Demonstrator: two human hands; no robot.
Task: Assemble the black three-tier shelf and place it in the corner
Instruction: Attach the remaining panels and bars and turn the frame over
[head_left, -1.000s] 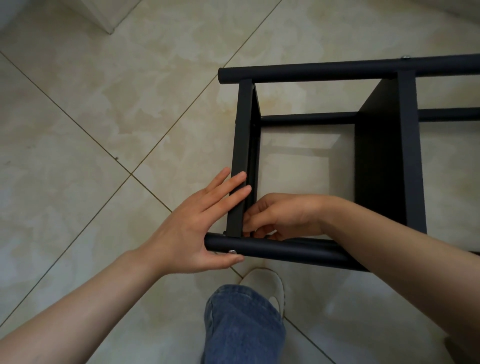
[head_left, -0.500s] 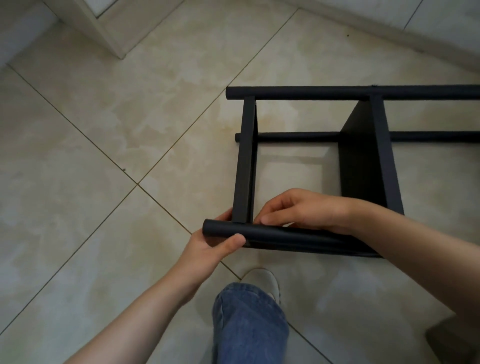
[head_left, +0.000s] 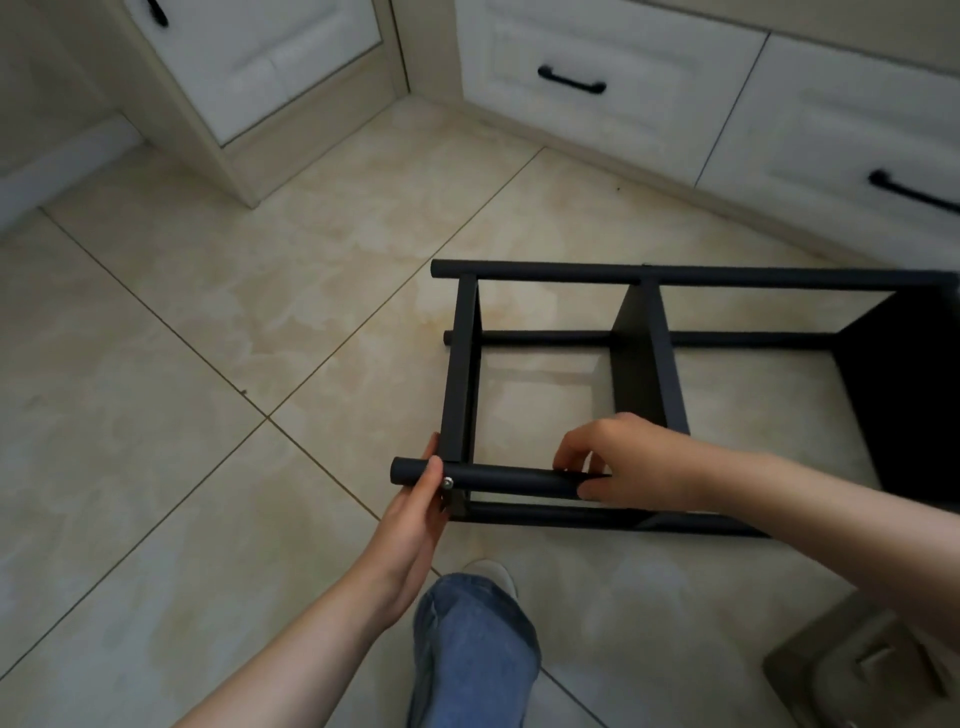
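Black metal and board make up the shelf (head_left: 667, 364), which lies on its side on the tiled floor (head_left: 208, 364). Its long bars run left to right and its three panels (head_left: 631, 374) stand on edge between them. The left hand (head_left: 413, 512) holds the left end of the nearest tube (head_left: 509, 480), which sits raised above another bar. Its grip is closed round the tube, thumb over the top and fingers behind, just beside a silver screw (head_left: 447, 483) where the end panel meets it. The right hand (head_left: 623, 462) holds the same tube further along, its grip narrow, thumb below and curled fingers on top. Whether the fingertips also pinch something small there is hard to tell. Both forearms reach in from the bottom edge. Beyond the shelf, white drawers (head_left: 597, 52) with black handles (head_left: 571, 81) run along the wall and meet a white door (head_left: 260, 52) at a corner. A leg (head_left: 472, 649) in blue jeans and the toe of a pale shoe (head_left: 498, 571) show below the hands. A grey thing (head_left: 857, 670), perhaps a stool, sits at the bottom right, cut off by the edge.
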